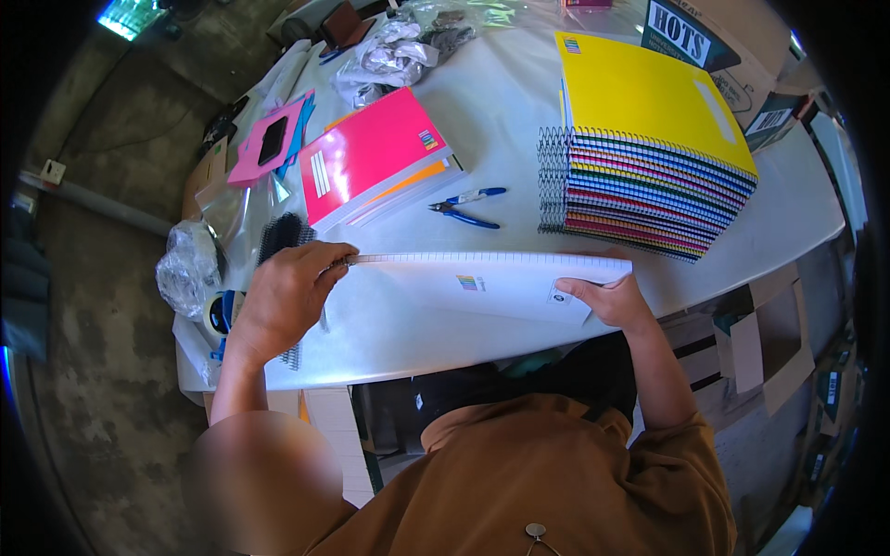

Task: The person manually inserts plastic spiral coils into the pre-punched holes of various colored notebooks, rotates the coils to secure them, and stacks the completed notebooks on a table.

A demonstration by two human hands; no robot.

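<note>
A white stack of unbound notebook sheets (436, 283) stands on its lower edge, tilted, its row of punched holes facing up. My right hand (607, 301) holds its right end, thumb flat on the front page. At the left end, my left hand (292, 287) pinches with thumb and fingertips by the corner of the holed edge. A small dark bit shows there, but I cannot make out what it is. Black spiral binding coils (286, 232) lie beneath and beside my left hand. Blue-handled cutting pliers (468, 208) lie just beyond the sheets.
Spiral notebooks with a yellow cover (649, 93) on top form a tall pile at the right. Pink covers (371, 153) are stacked left of centre. A black phone (273, 140) rests on pink sheets. Crumpled plastic (188, 269) lies at the left edge. Cardboard boxes (779, 338) stand right.
</note>
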